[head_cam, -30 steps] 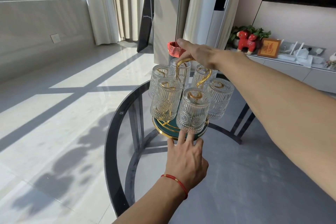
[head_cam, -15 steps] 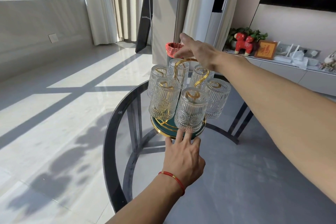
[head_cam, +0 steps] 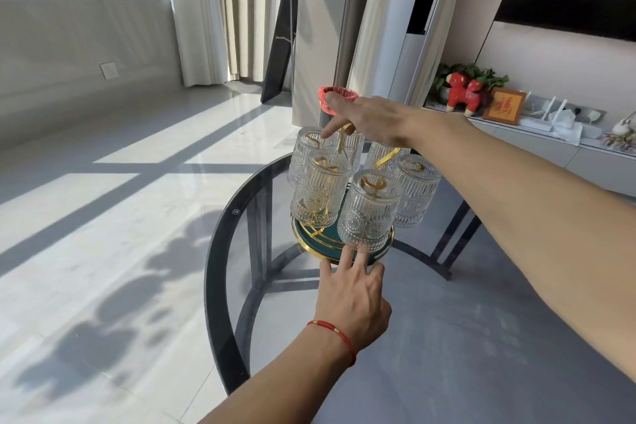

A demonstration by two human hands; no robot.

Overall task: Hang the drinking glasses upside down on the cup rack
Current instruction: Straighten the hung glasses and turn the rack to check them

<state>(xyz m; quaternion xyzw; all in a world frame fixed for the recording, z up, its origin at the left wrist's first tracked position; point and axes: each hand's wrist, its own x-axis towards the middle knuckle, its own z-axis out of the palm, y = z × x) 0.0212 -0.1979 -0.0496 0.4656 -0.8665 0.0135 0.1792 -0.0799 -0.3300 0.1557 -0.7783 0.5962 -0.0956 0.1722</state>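
Rack: the cup rack (head_cam: 344, 244) stands at the centre of the frame on the round glass tabletop (head_cam: 220, 251), its green gold-rimmed base flat and its gold arms rising from the middle.
Glasses: six ribbed drinking glasses (head_cam: 370, 212) are hung on the arms, clustered around the central handle.
Glass direction: mouths are turned down toward the base and bottoms up; each long axis is near vertical, leaning slightly outward along its arm.
Reason for placement: hung this way, the glasses are judged to drain and stay clear of the tabletop.
Left hand: the left hand (head_cam: 354, 299) is laid low at the base's near edge, fingers loosely spread, two fingertips touching the base rim below the nearest glass; nothing is pinched. It is judged to steady the rack.
Right hand: the right hand (head_cam: 364, 120) is reached over the top, open, index finger pointing down at the rear-left glass; nothing is held.
Progress: every visible arm carries a glass, so the hanging appears finished.
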